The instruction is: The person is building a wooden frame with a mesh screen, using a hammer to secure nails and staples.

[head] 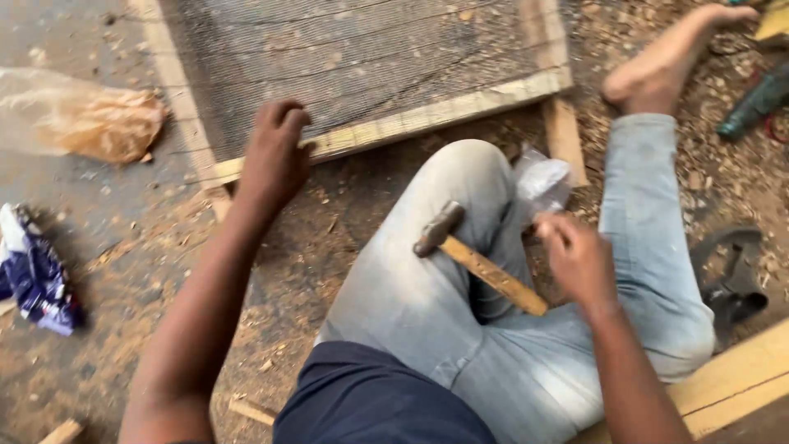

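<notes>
My left hand (pixel 274 156) rests on the near rail of a wooden frame (pixel 427 115), fingers curled over its edge. Wire mesh (pixel 345 49) is stretched across the frame, which lies flat on the ground. A hammer (pixel 477 259) with a wooden handle lies across my bent leg in light grey jeans. Its metal head points up-left. My right hand (pixel 579 259) hovers just right of the hammer handle, with its fingers curled toward a crumpled clear plastic bag (pixel 542 182). It is blurred, and I cannot see whether anything is pinched in it.
Sawdust and wood chips cover the ground. A tan plastic bag (pixel 82 119) and a blue-white wrapper (pixel 33 275) lie at left. A dark sandal (pixel 731 279), a green power tool (pixel 756 103) and a yellow plank (pixel 731 382) lie at right. My bare foot (pixel 666 57) reaches past the frame.
</notes>
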